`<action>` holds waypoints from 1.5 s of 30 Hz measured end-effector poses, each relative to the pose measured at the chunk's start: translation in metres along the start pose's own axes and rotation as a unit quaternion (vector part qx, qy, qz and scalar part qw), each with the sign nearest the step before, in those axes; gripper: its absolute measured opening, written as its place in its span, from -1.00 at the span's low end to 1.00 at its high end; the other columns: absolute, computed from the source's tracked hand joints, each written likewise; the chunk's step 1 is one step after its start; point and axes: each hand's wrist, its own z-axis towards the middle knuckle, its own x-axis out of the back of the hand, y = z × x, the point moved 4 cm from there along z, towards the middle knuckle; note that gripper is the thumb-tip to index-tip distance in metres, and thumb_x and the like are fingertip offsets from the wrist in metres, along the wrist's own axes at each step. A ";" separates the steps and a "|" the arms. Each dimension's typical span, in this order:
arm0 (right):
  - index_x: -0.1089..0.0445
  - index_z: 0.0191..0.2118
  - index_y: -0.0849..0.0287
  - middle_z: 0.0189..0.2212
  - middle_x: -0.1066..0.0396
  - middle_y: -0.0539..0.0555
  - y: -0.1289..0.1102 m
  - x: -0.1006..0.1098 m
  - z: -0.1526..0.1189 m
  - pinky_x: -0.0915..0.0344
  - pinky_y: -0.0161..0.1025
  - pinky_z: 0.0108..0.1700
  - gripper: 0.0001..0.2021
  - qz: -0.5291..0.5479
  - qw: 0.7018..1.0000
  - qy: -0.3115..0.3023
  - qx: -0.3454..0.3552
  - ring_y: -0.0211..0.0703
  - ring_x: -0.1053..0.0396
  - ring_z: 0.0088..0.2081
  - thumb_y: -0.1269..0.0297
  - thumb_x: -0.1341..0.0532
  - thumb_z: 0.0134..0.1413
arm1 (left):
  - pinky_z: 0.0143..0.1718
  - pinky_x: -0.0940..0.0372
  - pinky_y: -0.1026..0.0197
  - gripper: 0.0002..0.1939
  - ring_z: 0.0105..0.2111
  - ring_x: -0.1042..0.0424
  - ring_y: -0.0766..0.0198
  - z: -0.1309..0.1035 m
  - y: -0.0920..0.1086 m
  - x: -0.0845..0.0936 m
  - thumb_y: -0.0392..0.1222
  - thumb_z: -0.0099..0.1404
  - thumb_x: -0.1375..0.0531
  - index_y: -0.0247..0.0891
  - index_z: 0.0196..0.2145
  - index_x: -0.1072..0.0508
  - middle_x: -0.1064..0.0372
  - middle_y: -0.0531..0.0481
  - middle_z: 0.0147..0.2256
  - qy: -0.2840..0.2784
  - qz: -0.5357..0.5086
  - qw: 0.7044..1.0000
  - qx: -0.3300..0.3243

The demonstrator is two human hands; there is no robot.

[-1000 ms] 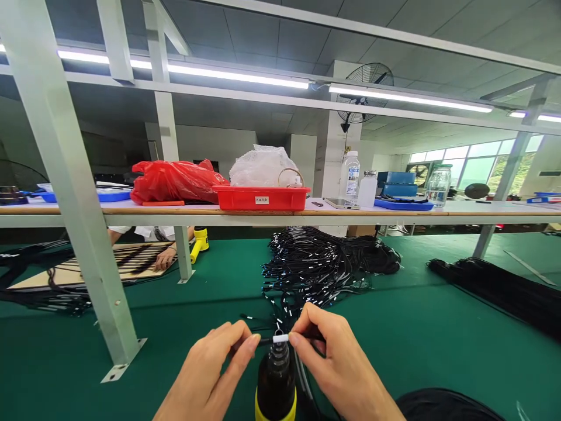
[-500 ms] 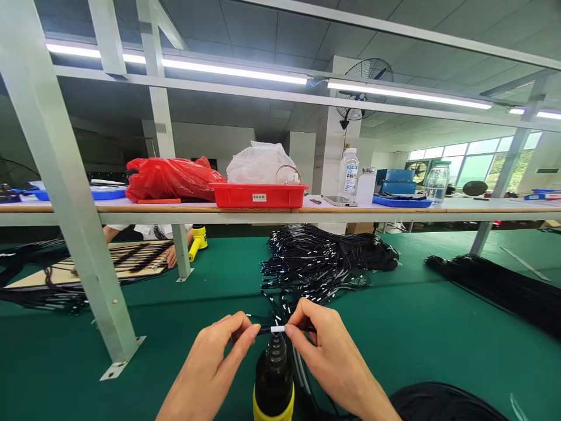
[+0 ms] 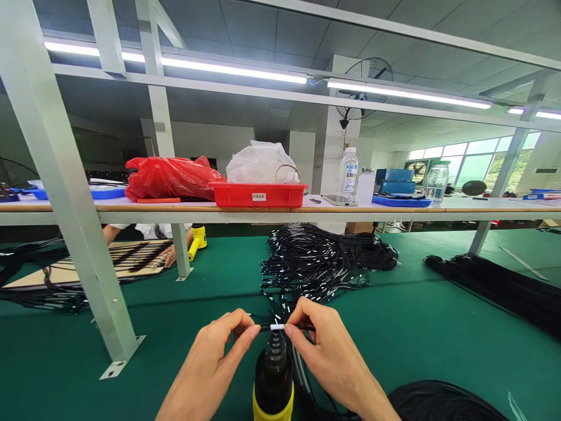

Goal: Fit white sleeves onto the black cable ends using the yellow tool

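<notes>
My left hand pinches a thin black cable on the left, and my right hand pinches it on the right. Between my fingertips the cable carries a short white sleeve, held level just above the nozzle of an upright black and yellow tool. Behind my hands a large bundle of black cables with white ends lies on the green table.
A metal post stands at the left. Above the table runs a shelf with a red bin. More black cables lie at right and lower right. Behind the post, a person's hand is near a board.
The white sleeve and cable have risen very slightly above the nozzle. My hands keep the same pinch. The other person's hand has shifted slightly.
</notes>
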 end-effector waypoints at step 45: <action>-0.34 -0.43 0.15 -0.47 -0.34 -0.05 0.007 0.005 -0.005 -0.08 -0.32 -0.41 -0.81 0.006 1.000 0.016 0.013 -0.25 -0.23 -0.44 0.46 -0.11 0.21 | -0.36 -0.10 0.24 -0.48 -0.43 -0.24 0.22 0.002 -0.012 -0.005 0.23 0.42 0.19 -0.15 -0.51 -0.20 -0.21 0.12 -0.51 -0.031 0.002 0.999 0.014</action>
